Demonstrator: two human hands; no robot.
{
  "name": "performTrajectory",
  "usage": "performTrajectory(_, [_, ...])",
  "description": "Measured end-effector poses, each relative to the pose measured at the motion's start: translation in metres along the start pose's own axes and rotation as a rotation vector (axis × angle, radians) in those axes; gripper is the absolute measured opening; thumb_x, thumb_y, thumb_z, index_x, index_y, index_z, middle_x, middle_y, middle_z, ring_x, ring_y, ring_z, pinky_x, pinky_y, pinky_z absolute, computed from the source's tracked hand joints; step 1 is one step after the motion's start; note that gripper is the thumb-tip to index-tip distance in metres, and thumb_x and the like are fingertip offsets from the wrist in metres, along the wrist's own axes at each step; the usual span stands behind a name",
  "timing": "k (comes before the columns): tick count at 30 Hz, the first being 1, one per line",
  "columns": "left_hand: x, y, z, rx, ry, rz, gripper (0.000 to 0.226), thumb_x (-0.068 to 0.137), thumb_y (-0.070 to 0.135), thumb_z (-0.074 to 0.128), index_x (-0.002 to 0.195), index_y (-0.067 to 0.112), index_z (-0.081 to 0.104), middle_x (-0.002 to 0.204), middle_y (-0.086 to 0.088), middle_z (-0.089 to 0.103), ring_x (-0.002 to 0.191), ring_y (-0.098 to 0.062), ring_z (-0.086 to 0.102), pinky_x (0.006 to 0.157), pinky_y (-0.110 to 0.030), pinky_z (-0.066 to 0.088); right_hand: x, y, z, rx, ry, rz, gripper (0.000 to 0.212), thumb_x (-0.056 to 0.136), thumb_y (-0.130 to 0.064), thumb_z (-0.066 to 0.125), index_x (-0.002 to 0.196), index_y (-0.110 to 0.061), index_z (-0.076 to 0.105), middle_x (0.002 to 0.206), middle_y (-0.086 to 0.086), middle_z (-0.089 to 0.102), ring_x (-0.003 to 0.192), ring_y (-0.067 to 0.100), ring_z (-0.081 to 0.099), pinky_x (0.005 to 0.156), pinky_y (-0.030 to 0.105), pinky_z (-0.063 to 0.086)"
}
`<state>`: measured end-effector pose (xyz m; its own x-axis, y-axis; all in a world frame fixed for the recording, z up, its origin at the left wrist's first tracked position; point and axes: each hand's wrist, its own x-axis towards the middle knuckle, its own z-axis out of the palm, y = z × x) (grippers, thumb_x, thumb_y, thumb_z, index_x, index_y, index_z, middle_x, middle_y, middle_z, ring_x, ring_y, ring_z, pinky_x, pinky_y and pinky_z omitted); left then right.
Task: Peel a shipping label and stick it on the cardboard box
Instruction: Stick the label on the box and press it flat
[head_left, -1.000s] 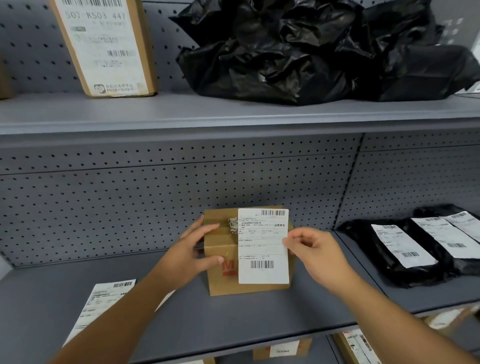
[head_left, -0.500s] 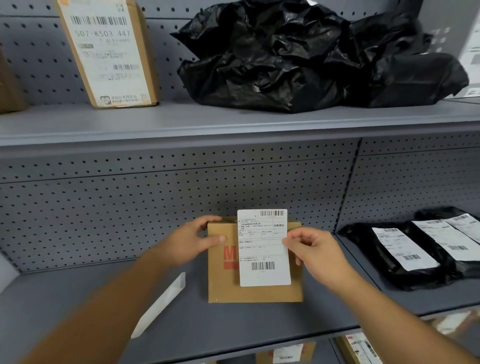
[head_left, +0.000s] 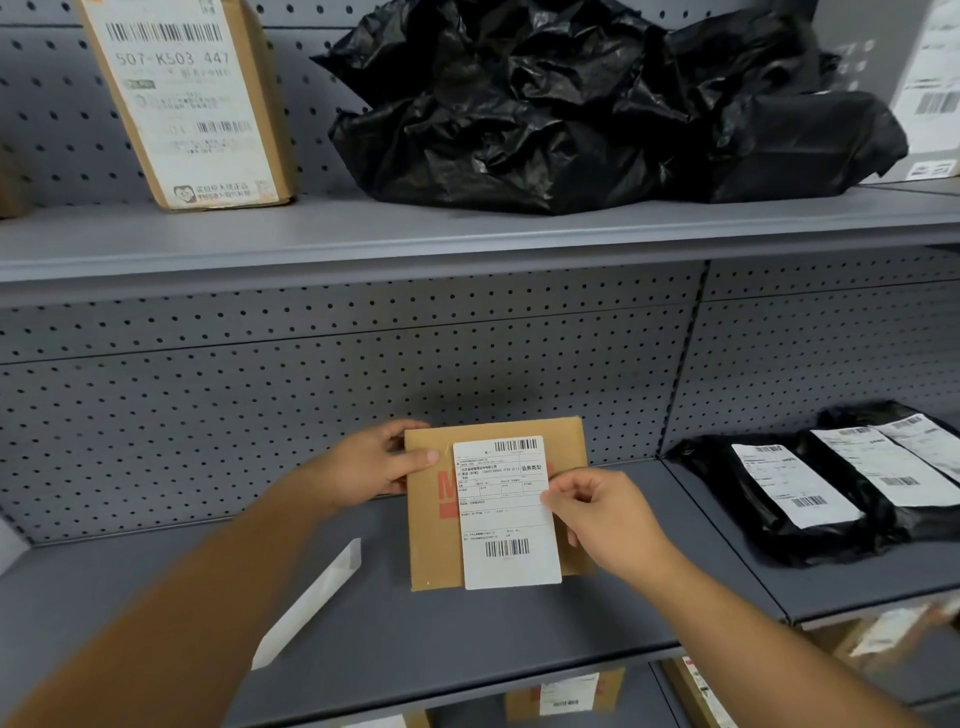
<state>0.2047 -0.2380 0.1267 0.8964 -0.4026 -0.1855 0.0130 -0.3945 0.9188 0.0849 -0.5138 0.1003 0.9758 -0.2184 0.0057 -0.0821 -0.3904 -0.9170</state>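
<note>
Lower centre of frame: cardboard box (head_left: 431, 545) propped on shelf (head_left: 675, 519), steadied at upper-left corner by left hand (head_left: 371, 465), fingers clamped; shipping label (head_left: 506, 514) pinched at right edge by right hand (head_left: 605, 519), probably for alignment before pressing.

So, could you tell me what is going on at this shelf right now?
A person is labelling a parcel. The left hand grips the top left corner of a cardboard box on the grey shelf, while the right hand pinches the right edge of a white shipping label laid over the box's face. Whether the label is stuck down cannot be told. A white backing strip lies on the shelf to the left.
</note>
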Motion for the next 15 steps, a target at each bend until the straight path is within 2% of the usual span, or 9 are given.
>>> performTrajectory(4, [-0.0001, 0.0002, -0.0004, -0.006, 0.001, -0.006, 0.037, 0.097, 0.026, 0.073, 0.131, 0.033, 0.061, 0.122, 0.006, 0.076, 0.109, -0.008, 0.075, 0.09, -0.026, 0.061, 0.0026, -0.0022, 0.0013, 0.003, -0.002, 0.003, 0.018, 0.098, -0.016, 0.069, 0.082, -0.017, 0.077, 0.056, -0.015, 0.069, 0.042, 0.006, 0.052, 0.05, 0.012, 0.044])
performTrajectory(8, [0.0008, 0.0, -0.0013, 0.002, -0.005, -0.008, 0.035, 0.096, 0.029, 0.074, 0.128, 0.036, 0.062, 0.122, 0.006, 0.076, 0.113, -0.01, 0.074, 0.095, -0.03, 0.06, 0.0045, -0.0021, 0.002, 0.014, 0.006, 0.001, 0.017, 0.098, -0.016, 0.069, 0.083, -0.016, 0.077, 0.068, -0.014, 0.075, 0.044, 0.008, 0.053, 0.052, 0.016, 0.046])
performTrajectory(11, [0.0009, 0.0005, -0.0012, 0.003, -0.01, -0.007, 0.035, 0.097, 0.029, 0.073, 0.129, 0.035, 0.061, 0.122, 0.006, 0.076, 0.112, -0.009, 0.074, 0.091, -0.027, 0.06, 0.0062, -0.0011, 0.0025, 0.004, 0.01, 0.004, 0.017, 0.098, -0.017, 0.069, 0.083, -0.018, 0.077, 0.075, -0.011, 0.078, 0.044, 0.009, 0.054, 0.054, 0.019, 0.047])
performTrajectory(15, [-0.0003, 0.0016, -0.0008, 0.001, -0.015, -0.003, 0.034, 0.097, 0.028, 0.072, 0.129, 0.035, 0.061, 0.122, 0.005, 0.076, 0.111, -0.009, 0.074, 0.092, -0.027, 0.06, 0.0078, -0.0016, 0.0035, -0.002, 0.021, 0.005, 0.018, 0.098, -0.016, 0.069, 0.081, -0.017, 0.077, 0.08, -0.018, 0.079, 0.044, 0.01, 0.054, 0.052, 0.018, 0.047])
